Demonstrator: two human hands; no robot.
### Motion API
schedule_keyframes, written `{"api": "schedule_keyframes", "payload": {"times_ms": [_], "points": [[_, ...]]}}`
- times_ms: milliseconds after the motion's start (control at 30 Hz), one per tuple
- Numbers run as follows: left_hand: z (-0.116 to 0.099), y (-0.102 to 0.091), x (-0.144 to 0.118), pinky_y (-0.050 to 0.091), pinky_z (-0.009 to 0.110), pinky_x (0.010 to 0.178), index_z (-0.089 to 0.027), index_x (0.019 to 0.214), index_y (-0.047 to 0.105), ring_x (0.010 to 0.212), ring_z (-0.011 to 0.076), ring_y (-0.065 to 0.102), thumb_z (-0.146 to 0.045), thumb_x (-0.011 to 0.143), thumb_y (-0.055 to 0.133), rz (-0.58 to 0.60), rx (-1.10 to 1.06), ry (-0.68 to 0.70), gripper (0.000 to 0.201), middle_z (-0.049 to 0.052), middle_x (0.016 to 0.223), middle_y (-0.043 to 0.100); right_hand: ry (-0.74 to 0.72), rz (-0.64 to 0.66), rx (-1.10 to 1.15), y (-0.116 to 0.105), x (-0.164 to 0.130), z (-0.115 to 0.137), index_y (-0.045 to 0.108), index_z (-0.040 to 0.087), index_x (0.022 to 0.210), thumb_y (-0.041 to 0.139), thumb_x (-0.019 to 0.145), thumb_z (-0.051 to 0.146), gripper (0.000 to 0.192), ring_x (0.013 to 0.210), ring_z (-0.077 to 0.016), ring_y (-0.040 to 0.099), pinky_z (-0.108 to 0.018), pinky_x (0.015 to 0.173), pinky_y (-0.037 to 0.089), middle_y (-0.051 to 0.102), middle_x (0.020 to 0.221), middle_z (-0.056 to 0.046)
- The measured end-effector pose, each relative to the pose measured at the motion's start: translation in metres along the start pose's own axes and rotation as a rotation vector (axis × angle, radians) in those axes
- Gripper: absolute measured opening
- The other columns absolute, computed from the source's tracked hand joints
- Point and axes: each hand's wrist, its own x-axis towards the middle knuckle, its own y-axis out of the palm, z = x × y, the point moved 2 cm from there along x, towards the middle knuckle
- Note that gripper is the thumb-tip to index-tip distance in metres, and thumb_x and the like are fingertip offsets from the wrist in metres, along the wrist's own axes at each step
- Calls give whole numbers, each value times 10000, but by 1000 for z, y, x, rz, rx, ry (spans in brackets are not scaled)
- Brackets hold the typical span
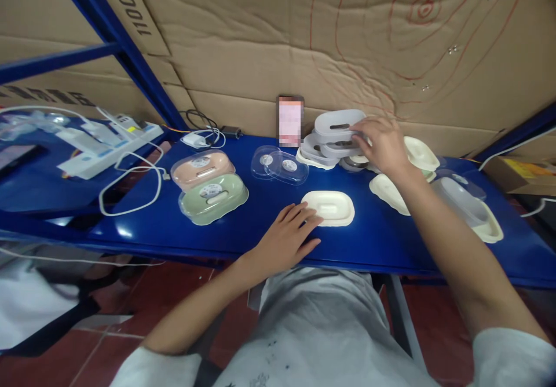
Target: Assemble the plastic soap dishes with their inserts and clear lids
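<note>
My left hand (pixel 289 237) lies flat with its fingers spread, their tips on the left rim of a cream oval dish base (pixel 343 216) with a raised middle. Farther back, my right hand (pixel 384 143) pinches the right edge of a grey oval dish (pixel 324 121) with a slot in its floor. This dish is on top of, or just above, other grey dishes (pixel 311 145); whether it touches them I cannot tell. To the left stand a pink dish (pixel 185 172) and a green dish (pixel 191 207), both under clear covers with round labels.
Two clear lids (pixel 282 172) overlap behind my left hand. A phone (pixel 290 121) leans on the cardboard wall. More cream dish bases (pixel 420 152) and a translucent grey dish (pixel 460 199) lie at right. A power strip (pixel 108 155) with white cables is at left.
</note>
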Motion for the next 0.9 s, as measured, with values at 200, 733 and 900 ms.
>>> {"api": "schedule_keyframes", "payload": {"times_ms": [200,733,900], "points": [[7,-11,-30,612,476,1045,-217,1240,668,1239,297,703,-268,1076,658,-147,-73,-32,172,112,1264,716,-24,-110,138,-31,-107,73,715,291,1339,580,1088,355,292,1293,-335,706,-553,1148,515,783,1315,-96],[16,-11,-36,573,533,1184,-211,1270,661,1433,331,613,-280,999,787,-241,-206,-108,306,172,1573,575,-189,8,271,4,-192,164,658,220,1455,673,1036,119,431,1180,-264,736,-461,1022,558,783,1221,-110],[17,-10,-36,563,536,1191,-208,1248,664,1443,339,592,-287,995,787,-197,-220,-132,292,173,1584,543,-143,54,348,4,-197,160,646,253,1470,671,1056,181,421,1249,-258,723,-484,1074,544,785,1282,-91]]}}
